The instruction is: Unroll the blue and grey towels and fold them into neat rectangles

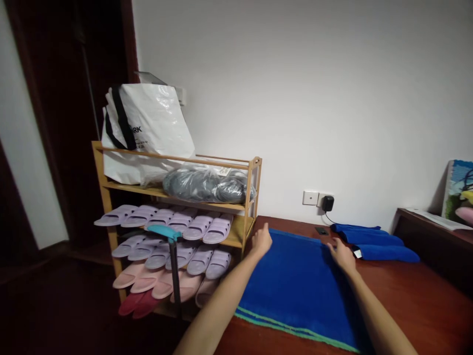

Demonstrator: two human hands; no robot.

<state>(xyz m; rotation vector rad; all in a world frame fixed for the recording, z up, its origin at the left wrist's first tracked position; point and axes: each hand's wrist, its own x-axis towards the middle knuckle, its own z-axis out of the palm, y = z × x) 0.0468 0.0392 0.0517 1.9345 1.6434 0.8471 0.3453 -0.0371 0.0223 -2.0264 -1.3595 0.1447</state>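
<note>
A blue towel [299, 286] with a green-striped near edge lies spread flat on a dark red wooden table [417, 301]. My left hand [262, 241] rests on its far left corner, fingers curled on the cloth. My right hand [342, 255] sits on the far right edge, fingers pressed down on the cloth. Both arms reach forward across the towel.
Two rolled blue towels [373, 242] lie at the table's back by a wall socket with a black charger [327, 202]. Left of the table stands a wooden shoe rack [173, 227] full of slippers, with a white bag [146, 128] on top. A teal-handled pole [172, 261] leans in front.
</note>
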